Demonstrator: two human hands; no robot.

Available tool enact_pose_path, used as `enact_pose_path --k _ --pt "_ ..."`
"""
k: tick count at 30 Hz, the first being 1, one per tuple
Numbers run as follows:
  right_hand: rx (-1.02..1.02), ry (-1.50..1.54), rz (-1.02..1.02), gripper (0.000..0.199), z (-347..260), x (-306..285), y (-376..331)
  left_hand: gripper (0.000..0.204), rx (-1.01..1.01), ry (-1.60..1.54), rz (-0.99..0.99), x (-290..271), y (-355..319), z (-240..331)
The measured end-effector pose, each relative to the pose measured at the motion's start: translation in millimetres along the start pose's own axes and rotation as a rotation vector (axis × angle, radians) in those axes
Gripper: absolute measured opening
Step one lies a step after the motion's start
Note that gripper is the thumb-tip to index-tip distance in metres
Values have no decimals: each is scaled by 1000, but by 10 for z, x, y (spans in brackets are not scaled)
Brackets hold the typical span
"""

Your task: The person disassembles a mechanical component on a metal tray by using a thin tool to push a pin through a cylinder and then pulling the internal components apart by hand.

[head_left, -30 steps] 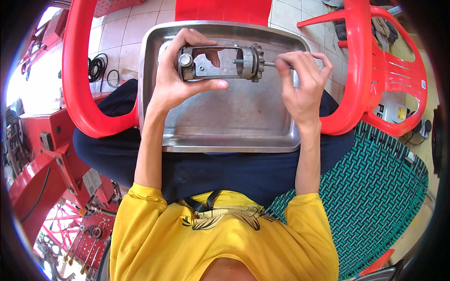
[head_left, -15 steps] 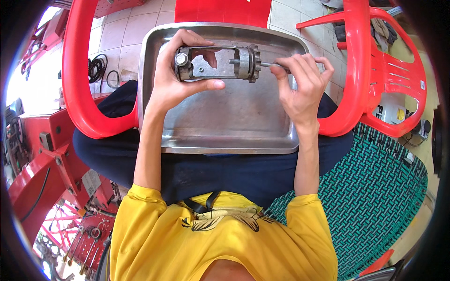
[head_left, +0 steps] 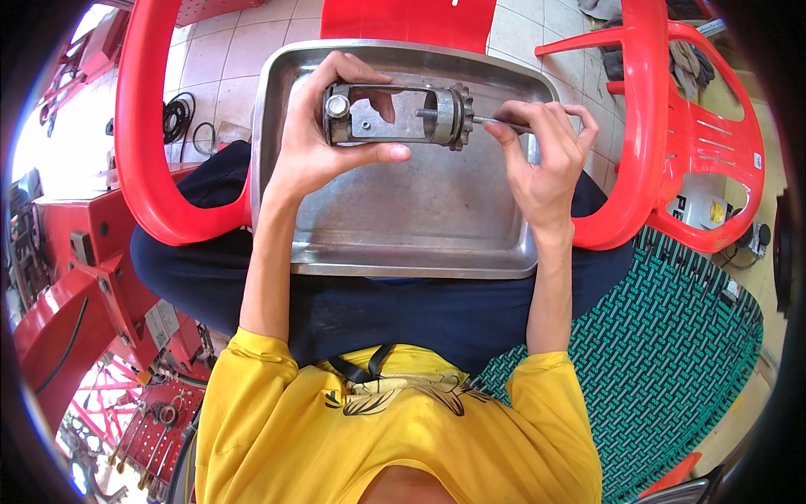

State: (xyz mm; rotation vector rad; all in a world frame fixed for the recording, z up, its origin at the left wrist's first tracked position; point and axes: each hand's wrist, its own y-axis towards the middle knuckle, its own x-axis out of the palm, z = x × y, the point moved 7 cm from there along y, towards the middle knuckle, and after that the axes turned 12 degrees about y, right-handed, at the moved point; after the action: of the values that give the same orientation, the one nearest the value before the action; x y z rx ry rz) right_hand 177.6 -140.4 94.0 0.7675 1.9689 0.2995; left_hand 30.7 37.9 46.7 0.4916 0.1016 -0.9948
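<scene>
We find the open-sided metal cylinder (head_left: pixel 399 126) held sideways above the metal tray (head_left: pixel 411 218), toward its far side. The left hand (head_left: pixel 311 143) wraps its left end, thumb along the near edge and fingers round the far one, probably to steady the body and leave the opening in view. The right hand (head_left: pixel 546 155) has its grip pinched, thumb against fingers, on the slim rod (head_left: pixel 482 120) that sticks out at the right end; we take this fingertip hold as one suited to fine control.

The cylinder looks dull grey, with wide windows cut in its wall. We see a round bolt head (head_left: pixel 338 105) at its left end, a small nut-like fitting (head_left: pixel 366 125) inside, a threaded shaft (head_left: pixel 427 112) in the opening and a toothed ring (head_left: pixel 465 118) on the right.

Beneath, the tray lies between the arms of a red plastic chair (head_left: pixel 180 227), its near edge by the person's dark-clad legs (head_left: pixel 378 307), perhaps so that it could catch loose parts.
</scene>
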Motion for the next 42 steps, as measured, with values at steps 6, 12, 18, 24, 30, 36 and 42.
enact_pose_path --k 6,12,18,24,30,36,42 --pt "0 16 -17 12 46 26 -12 65 -15 -40 13 39 -15 -8" --pt "16 -14 -50 11 73 37 -39 64 0 -128 19 44 -5 11" --pt "1 0 -67 11 41 40 -23 63 -2 -28 9 -4 3 15" --pt "18 53 -30 9 44 48 -7 63 -8 7 3 25 -4 9" --pt "38 -18 -96 9 115 83 -65 63 -9 -46 18 53 -15 8" --pt "-18 -8 -69 10 19 72 -31 63 -7 -26 33 -8 8 27" --pt "25 75 -10 11 5 54 -15 62 -8 -3 27 -14 19 28"
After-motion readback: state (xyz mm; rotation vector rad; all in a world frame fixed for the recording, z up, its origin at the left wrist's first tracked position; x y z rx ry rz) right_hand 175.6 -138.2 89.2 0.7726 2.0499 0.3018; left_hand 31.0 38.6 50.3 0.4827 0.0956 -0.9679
